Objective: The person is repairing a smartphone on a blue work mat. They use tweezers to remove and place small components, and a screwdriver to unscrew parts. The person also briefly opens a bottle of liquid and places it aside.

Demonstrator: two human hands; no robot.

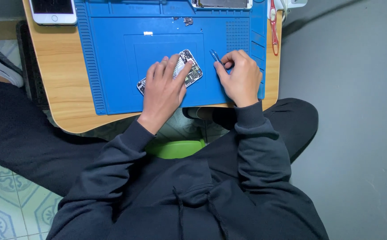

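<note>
Bright blue repair mat point(113, 66) on a pale wood-grain counter point(60, 84), white smartphone point(52, 11) at the corner, red-handled tool point(273, 26), lime-green stool point(175, 149), black hooded sweatshirt point(193, 191), grey floor point(358, 133), pale patterned tiles point(6, 209)

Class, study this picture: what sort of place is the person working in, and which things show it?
Probably a home phone-repair spot: a low wooden table over a tiled floor, covered by a blue repair mat. The left hand steadies an opened phone; the right hand holds tweezers.
</note>
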